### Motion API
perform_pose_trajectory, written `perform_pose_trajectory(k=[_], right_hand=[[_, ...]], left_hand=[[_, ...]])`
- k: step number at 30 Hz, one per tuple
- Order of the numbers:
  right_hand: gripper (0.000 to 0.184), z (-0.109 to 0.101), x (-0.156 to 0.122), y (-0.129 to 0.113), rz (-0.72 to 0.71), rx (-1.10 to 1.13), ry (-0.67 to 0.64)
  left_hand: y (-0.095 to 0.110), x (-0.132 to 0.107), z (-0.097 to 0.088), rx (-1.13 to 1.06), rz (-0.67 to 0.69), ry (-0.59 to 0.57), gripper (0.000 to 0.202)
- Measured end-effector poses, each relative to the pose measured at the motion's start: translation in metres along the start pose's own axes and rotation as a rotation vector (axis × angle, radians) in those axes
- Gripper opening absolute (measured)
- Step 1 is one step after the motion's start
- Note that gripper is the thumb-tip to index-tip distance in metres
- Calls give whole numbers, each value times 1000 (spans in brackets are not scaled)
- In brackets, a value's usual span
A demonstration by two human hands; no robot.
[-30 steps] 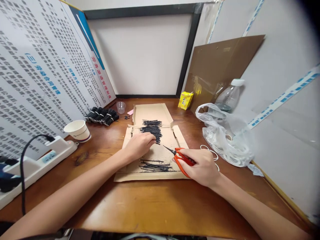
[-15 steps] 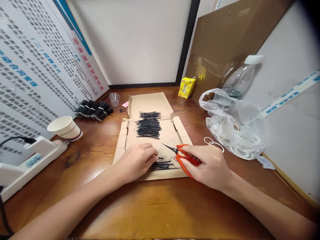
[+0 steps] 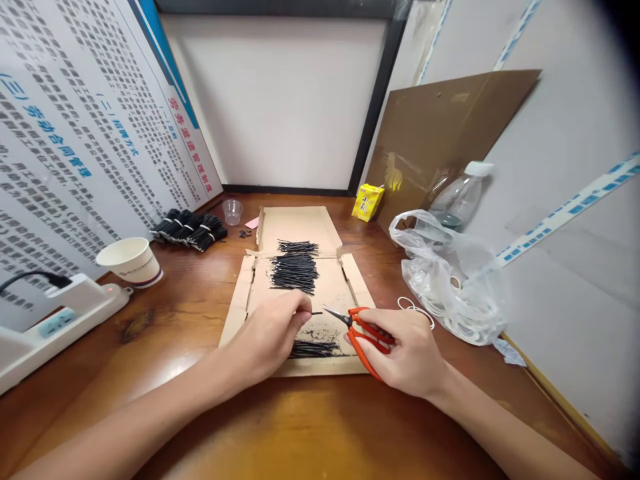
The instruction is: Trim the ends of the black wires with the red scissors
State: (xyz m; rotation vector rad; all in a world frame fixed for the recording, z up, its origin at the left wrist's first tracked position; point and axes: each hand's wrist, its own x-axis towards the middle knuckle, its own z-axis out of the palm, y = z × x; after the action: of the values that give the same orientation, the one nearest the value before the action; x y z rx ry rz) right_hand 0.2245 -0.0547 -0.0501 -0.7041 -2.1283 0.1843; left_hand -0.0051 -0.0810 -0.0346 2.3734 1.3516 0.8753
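My left hand pinches a thin black stick, perhaps a piece of cable or tubing; one short end pokes out towards the right. Around the red handles of a pair of scissors my right hand is closed, and the pointed blades aim at that end with a small gap between. Both hands are over an unfolded cardboard box. A small pile of black sticks lies at its near edge, partly behind my left hand. Farther back rests a larger pile. Dark crumbs dot the cardboard.
At left stand a paper cup, a power strip and tied black bundles. A clear plastic cup and yellow drink carton are at the back. On the right are a plastic bag, white rings and a bottle.
My left hand has risen from the near pile with one black stick in its fingertips. The scissors stay in my right hand. The whole view has tilted upward.
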Motion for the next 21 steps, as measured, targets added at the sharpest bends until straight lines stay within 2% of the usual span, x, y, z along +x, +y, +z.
perform_pose_trajectory(k=[3,7,16,21], right_hand=[[7,0,1,-1,-7,15,-9],[4,0,0,-2,-27,22,-4],[5,1,1,-6,-40,-7,25],[7,0,2,-9,-38,-2,9]], left_hand=[[1,3,-4,-70,112,83,11],[1,4,-4,-85,241,106,18],[5,1,-1,-94,235,169,14],[5,0,0,-96,205,161,13]])
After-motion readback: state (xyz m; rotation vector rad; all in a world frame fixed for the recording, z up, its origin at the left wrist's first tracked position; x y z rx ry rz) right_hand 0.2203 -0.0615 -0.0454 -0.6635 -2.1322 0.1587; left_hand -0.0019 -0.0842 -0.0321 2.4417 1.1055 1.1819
